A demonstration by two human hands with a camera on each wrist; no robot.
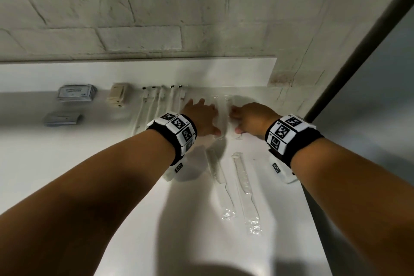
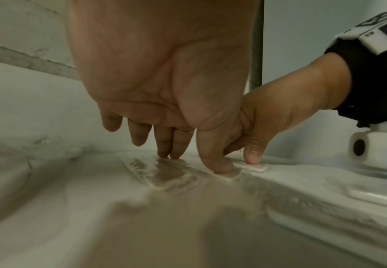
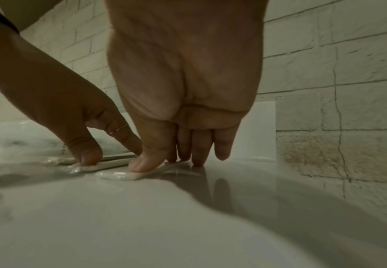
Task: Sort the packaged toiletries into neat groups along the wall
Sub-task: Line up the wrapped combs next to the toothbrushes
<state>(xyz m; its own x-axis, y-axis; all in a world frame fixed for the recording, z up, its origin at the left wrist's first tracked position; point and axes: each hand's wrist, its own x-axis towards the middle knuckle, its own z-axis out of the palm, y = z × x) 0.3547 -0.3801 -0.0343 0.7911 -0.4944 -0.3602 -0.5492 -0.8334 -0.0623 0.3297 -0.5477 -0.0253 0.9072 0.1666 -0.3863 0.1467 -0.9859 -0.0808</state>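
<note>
Here both wrapped combs [image 1: 221, 116] lie lengthwise toward the wall [image 1: 156, 18].

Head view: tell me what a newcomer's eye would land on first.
Both hands: the left hand and right hand press side by side on clear packets near the wall. Two wrapped combs lie loose nearer the person. Left along the wall sit toothbrushes and boxes.
</note>
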